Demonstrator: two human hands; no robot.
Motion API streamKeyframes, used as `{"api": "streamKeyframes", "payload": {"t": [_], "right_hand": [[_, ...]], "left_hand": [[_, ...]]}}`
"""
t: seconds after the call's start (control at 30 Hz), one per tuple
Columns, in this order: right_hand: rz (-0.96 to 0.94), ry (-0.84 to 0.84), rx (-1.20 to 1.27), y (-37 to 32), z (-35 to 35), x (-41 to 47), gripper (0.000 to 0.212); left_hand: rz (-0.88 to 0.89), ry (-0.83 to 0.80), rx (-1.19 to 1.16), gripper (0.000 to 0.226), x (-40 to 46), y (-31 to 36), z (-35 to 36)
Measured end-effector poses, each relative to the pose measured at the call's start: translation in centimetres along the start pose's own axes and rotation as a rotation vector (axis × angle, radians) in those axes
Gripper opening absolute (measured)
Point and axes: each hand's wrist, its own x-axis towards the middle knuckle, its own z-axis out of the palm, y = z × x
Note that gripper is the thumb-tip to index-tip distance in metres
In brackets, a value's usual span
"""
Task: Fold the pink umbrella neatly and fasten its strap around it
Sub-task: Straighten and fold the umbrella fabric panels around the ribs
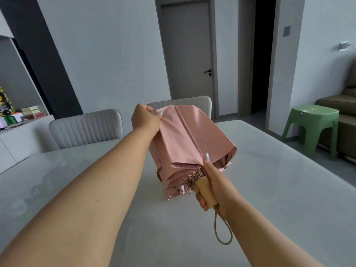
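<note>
The pink umbrella (190,139) is collapsed and held in the air above the grey table (279,189), its canopy loose and partly pleated. My right hand (213,182) grips its pale wooden handle (205,191), index finger stretched along the fabric. A tan cord loop (221,230) hangs from the handle's end. My left hand (147,117) pinches the canopy fabric at the far top end. A small yellow snap (159,164) shows on the left side of the folds. The strap itself is hard to make out.
Two grey padded chairs (86,128) stand at the table's far side. A green plastic stool (314,126) and a brown sofa (344,105) are at the right. A counter with boxes and bottles (17,114) is at the left. A closed door (187,53) lies ahead.
</note>
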Motion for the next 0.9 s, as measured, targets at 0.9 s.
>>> {"api": "streamKeyframes", "payload": {"t": [0.9], "right_hand": [[-0.101,0.061,-0.057,-0.2,0.7,-0.3,0.045]], "left_hand": [[-0.137,-0.384,-0.230,0.093,-6.9,-2.3,4.0]]}}
